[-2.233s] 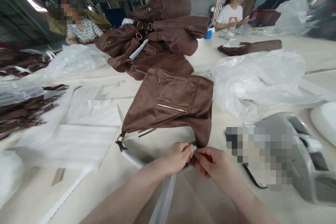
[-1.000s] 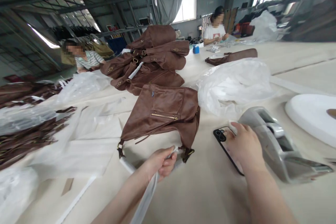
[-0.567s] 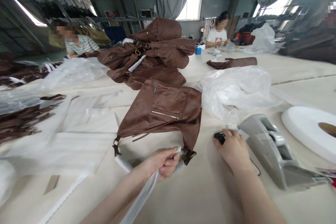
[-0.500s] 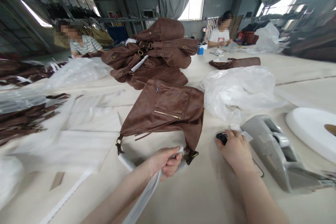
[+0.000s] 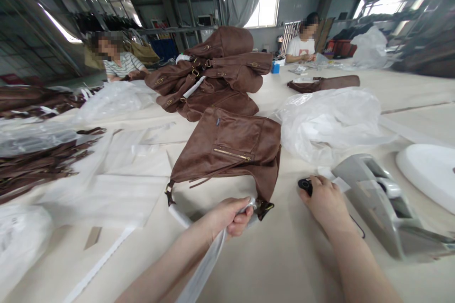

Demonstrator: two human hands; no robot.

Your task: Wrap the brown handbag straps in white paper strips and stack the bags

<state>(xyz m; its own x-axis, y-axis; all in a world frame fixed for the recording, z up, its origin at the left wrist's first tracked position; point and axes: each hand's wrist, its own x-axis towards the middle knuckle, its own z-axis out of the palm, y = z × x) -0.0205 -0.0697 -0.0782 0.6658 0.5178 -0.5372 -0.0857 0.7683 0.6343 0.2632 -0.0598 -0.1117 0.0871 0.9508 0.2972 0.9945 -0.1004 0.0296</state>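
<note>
A brown leather handbag (image 5: 234, 137) lies flat on the table, its strap towards me. My left hand (image 5: 236, 218) is closed on a white wrapping strip (image 5: 204, 270) at the right end of the strap. The strip's tail hangs down towards me; another part of the strap has a white wrap (image 5: 180, 217). My right hand (image 5: 325, 201) rests on the table right of the bag, its fingers curled over a small black object (image 5: 304, 185) with a round detail. Most of that object is hidden, so its kind is unclear. A thin black loop (image 5: 358, 228) shows beside the wrist.
A grey tape dispenser (image 5: 380, 208) stands right of my hand, beside a white roll (image 5: 430, 173). Clear plastic bags (image 5: 330, 123) lie behind. Brown bags are piled (image 5: 220, 75) beyond; white sheets (image 5: 106, 199) and brown straps (image 5: 39, 165) lie left. Two people sit across the table.
The whole view has shifted slightly, so things appear a little further right. Both hands keep their places and holds; the bag has not visibly moved.
</note>
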